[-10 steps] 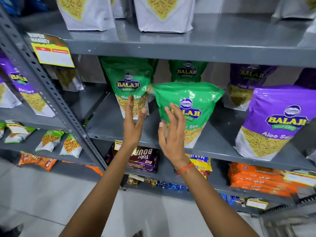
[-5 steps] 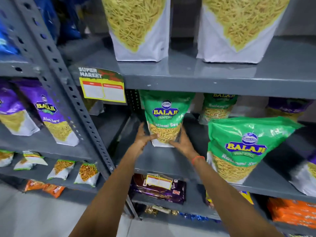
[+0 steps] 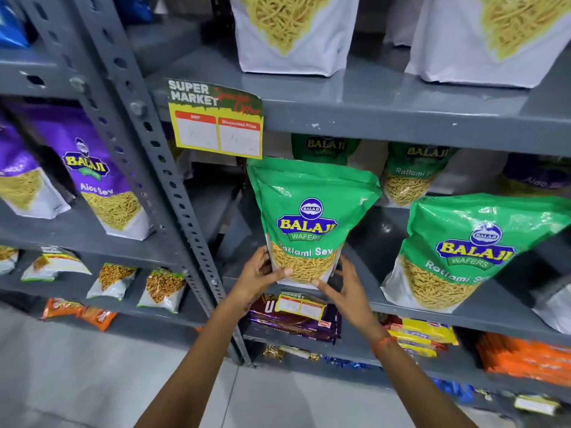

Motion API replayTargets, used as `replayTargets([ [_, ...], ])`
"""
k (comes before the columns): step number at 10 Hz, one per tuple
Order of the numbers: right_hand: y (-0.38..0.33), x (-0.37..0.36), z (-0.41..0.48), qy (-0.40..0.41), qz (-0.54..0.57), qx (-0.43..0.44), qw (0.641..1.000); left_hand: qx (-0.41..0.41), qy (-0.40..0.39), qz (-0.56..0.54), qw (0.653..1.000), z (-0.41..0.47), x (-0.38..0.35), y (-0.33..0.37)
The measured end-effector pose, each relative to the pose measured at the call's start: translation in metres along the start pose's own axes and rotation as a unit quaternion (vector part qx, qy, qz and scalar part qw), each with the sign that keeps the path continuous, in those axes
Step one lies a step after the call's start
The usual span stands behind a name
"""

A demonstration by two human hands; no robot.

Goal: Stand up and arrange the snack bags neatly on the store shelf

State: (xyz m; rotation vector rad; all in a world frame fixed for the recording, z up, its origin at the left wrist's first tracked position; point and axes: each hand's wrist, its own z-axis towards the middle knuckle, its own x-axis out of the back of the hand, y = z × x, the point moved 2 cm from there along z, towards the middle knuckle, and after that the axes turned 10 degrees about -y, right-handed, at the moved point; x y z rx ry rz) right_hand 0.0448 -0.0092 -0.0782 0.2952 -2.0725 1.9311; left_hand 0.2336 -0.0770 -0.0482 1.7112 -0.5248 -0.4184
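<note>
A green Balaji Ratlami Sev bag (image 3: 312,211) stands upright at the front left of the grey middle shelf (image 3: 506,316). My left hand (image 3: 259,273) grips its lower left corner, thumb across the front. My right hand (image 3: 346,285) holds its lower right corner from the side and underneath. A second green Ratlami Sev bag (image 3: 463,251) stands to the right, leaning a little. Two more green bags (image 3: 411,174) stand behind, deeper on the shelf, partly hidden.
A yellow supermarket price tag (image 3: 216,122) hangs from the upper shelf edge just above the held bag. The perforated grey upright (image 3: 160,168) is close on the left. Purple Aloo Sev bags (image 3: 102,186) fill the left bay; white bags (image 3: 290,32) stand on the top shelf.
Both hands went from open in front of the bags to gripping the left green bag, which has come forward to the shelf's front. The view moved closer and left.
</note>
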Motion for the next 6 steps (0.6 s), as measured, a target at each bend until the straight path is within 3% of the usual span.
replayTargets([
  [4, -0.015, 0.001, -0.018, 0.007, -0.032, -0.026, 0.999, 0.030, 0.001, 0.019, 0.999, -0.020, -0.012, 0.009],
  [5, -0.022, -0.003, -0.029, 0.020, -0.121, -0.012, 0.992, 0.047, 0.032, 0.037, 0.998, -0.034, -0.033, 0.016],
  [6, -0.044, 0.005, -0.040, 0.075, -0.245, -0.039, 0.966, 0.115, 0.126, 0.149, 0.974, -0.048, -0.055, 0.030],
])
